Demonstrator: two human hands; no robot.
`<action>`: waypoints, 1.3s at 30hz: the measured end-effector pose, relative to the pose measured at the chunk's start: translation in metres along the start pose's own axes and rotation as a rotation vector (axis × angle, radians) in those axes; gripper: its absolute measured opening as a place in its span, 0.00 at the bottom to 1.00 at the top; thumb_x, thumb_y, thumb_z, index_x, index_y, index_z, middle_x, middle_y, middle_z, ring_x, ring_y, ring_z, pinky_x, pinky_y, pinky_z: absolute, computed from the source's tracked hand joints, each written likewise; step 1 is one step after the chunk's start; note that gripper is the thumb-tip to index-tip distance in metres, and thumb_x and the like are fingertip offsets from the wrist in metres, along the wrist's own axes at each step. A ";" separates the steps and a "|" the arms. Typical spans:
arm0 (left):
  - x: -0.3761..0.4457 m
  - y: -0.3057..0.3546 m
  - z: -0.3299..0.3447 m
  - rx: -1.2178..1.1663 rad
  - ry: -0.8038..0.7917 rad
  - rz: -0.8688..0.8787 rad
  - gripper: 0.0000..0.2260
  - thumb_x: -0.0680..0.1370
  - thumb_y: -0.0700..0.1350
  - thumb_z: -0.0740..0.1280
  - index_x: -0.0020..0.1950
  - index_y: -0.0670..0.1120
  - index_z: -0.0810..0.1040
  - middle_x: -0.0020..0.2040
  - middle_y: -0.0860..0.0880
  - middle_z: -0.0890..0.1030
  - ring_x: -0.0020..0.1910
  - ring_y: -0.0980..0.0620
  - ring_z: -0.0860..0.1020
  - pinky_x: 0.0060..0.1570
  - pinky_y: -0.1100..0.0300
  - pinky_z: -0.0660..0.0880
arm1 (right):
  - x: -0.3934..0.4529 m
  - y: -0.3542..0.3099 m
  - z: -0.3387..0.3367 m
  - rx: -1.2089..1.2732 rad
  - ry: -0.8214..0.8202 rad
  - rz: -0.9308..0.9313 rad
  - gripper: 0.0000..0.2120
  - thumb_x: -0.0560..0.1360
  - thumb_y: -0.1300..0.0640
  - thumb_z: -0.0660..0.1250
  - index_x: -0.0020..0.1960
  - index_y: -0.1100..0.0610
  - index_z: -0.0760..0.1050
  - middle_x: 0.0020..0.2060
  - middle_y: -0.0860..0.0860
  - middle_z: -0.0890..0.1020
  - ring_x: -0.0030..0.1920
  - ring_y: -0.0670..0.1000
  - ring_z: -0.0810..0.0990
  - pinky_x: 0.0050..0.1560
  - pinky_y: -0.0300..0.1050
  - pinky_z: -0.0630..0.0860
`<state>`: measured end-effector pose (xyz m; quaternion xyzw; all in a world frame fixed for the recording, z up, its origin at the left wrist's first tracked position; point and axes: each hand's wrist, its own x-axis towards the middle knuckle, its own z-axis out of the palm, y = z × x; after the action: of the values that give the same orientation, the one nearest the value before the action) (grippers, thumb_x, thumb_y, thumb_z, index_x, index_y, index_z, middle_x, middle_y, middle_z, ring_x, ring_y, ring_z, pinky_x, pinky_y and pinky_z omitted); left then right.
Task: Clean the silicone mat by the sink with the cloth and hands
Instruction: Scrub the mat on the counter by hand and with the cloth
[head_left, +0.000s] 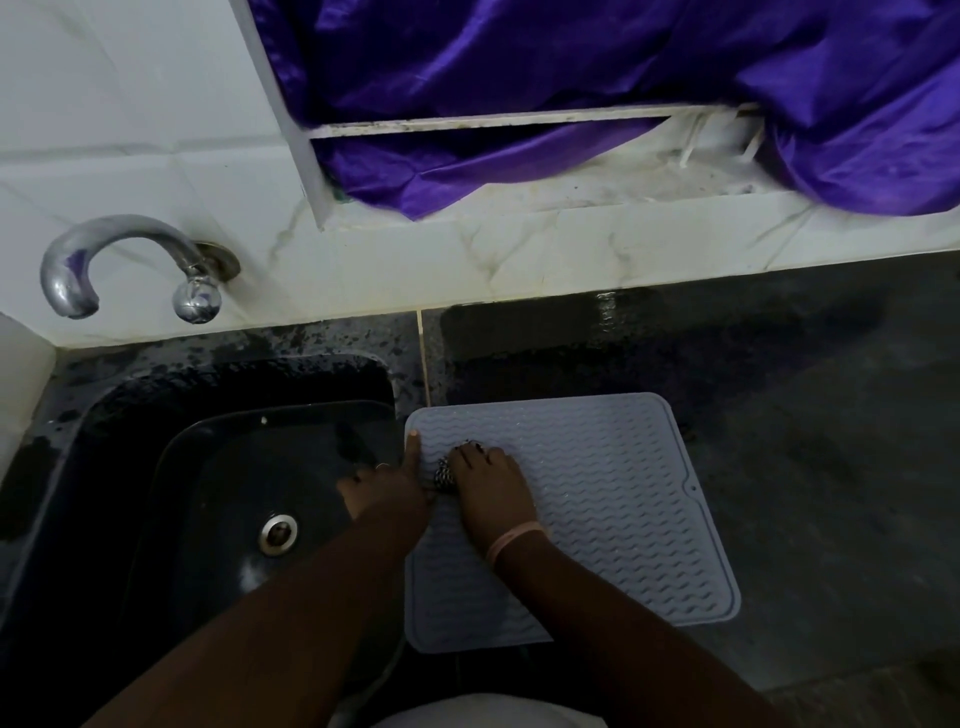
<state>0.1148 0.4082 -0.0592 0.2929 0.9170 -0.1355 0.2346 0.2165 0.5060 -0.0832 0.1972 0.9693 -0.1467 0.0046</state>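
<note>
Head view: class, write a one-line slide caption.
Right hand presses a cloth on the grey mat beside the sink; left hand steadies its edge.

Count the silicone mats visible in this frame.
1. The silicone mat lies flat on the dark counter right of the sink, partly under both forearms; nothing suggests a second, though one could be out of frame.

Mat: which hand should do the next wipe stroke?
Right. The right hand already grips the cloth on the mat, with most of the ribbed surface lying to its right. The left hand only rests at the mat's sink-side edge, thumb extended, probably steadying it.
</note>
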 end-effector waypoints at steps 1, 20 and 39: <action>-0.001 0.001 -0.001 0.003 -0.006 -0.005 0.39 0.80 0.63 0.56 0.79 0.58 0.31 0.70 0.41 0.73 0.66 0.38 0.72 0.65 0.42 0.66 | -0.001 0.000 -0.001 -0.020 -0.004 -0.004 0.19 0.76 0.56 0.64 0.66 0.58 0.72 0.62 0.56 0.77 0.57 0.59 0.76 0.60 0.55 0.72; -0.006 0.018 -0.016 -0.125 -0.061 -0.066 0.36 0.82 0.53 0.58 0.80 0.57 0.34 0.69 0.41 0.72 0.62 0.42 0.76 0.50 0.48 0.75 | -0.017 0.042 -0.025 -0.123 -0.007 0.230 0.21 0.75 0.62 0.61 0.68 0.58 0.70 0.60 0.57 0.78 0.59 0.59 0.73 0.60 0.55 0.71; -0.006 0.048 -0.026 0.030 0.057 0.092 0.48 0.71 0.62 0.73 0.81 0.57 0.47 0.81 0.44 0.54 0.76 0.39 0.57 0.71 0.40 0.56 | -0.030 0.077 -0.023 -0.178 0.112 0.375 0.21 0.73 0.59 0.64 0.66 0.52 0.74 0.58 0.61 0.72 0.50 0.60 0.75 0.52 0.56 0.75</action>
<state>0.1390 0.4539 -0.0391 0.3421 0.9066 -0.1300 0.2100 0.2748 0.5691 -0.0812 0.3810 0.9234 -0.0459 -0.0047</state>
